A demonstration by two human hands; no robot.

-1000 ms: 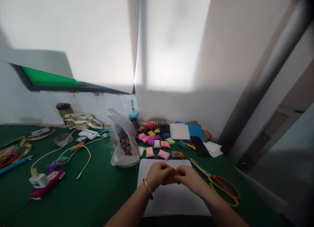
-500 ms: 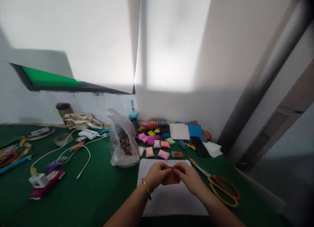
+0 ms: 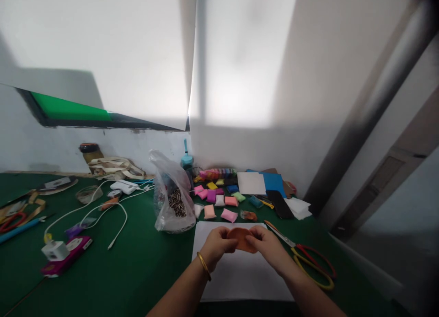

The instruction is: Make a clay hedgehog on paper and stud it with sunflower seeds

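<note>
A person's left hand (image 3: 216, 244) and right hand (image 3: 266, 246), a little apart, clamp opposite edges of a flat orange piece (image 3: 243, 240) over white paper (image 3: 247, 280) on a green counter (image 3: 137, 280). Red-and-yellow-handled scissors (image 3: 292, 244) lie beside the paper at right; small coloured packets (image 3: 229, 215) sit beyond it, near a plastic bag (image 3: 164, 223) at left.

A green-topped table (image 3: 137, 271) stretches before me to a whitish wall (image 3: 140, 141). At my upper left, a pale sheet (image 3: 120, 42) hangs over a dark-framed window (image 3: 68, 109); bright light glows just right of it.
</note>
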